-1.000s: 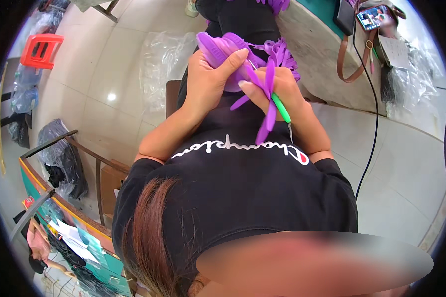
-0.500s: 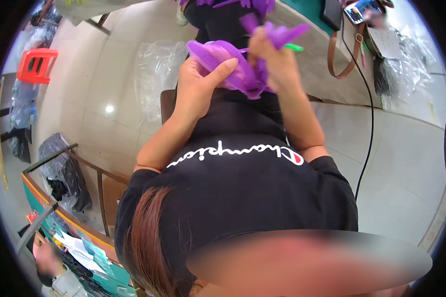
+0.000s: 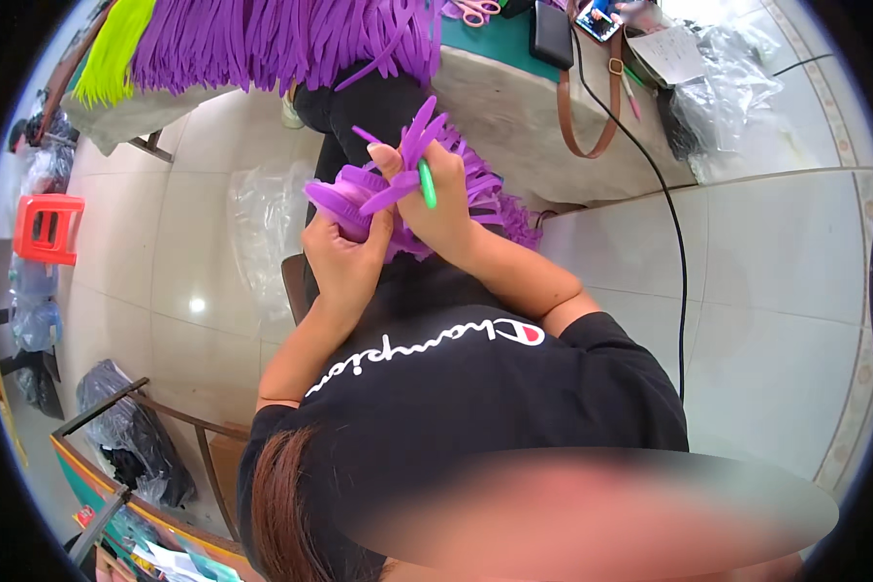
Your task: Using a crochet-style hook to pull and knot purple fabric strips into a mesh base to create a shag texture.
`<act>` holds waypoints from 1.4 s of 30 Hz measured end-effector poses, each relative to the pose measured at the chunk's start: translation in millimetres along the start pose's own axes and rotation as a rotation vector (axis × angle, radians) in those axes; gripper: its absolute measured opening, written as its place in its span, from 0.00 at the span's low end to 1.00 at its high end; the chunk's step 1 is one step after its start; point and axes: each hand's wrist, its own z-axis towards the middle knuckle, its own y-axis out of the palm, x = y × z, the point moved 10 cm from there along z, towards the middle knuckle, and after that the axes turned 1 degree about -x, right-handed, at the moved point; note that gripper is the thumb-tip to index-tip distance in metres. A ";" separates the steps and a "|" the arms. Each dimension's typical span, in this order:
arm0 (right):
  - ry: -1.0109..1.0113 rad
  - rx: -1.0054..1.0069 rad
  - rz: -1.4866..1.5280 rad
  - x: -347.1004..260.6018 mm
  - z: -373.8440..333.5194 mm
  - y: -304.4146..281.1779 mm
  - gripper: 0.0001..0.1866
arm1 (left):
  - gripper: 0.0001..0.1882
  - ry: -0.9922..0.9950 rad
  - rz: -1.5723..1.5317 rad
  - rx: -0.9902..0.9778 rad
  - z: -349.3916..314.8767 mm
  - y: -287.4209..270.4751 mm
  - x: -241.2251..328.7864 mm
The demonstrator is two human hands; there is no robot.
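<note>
While the left hand (image 3: pixel 344 260) curls its fingers round a ridged, rounded purple piece (image 3: pixel 339 205), left of the green table (image 3: pixel 490 41), the right hand (image 3: pixel 440 206), fingers bent, grips a green-handled tool (image 3: pixel 427 184) among pointed purple strips (image 3: pixel 419 134).

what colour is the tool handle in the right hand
The handle is bright green, seen best in the head view.
</note>
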 end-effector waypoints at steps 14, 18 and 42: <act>0.392 0.017 0.977 50.2 27.5 -91.9 0.15 | 0.08 -0.495 -0.156 -0.159 42.4 -30.8 -129.2; 0.178 -0.084 1.281 44.6 48.2 -115.5 0.16 | 0.15 -0.938 -1.360 -0.418 15.4 19.4 -135.6; 0.213 -0.237 1.098 8.1 28.9 -57.9 0.24 | 0.13 -1.016 -1.166 -0.173 -11.5 52.8 -110.5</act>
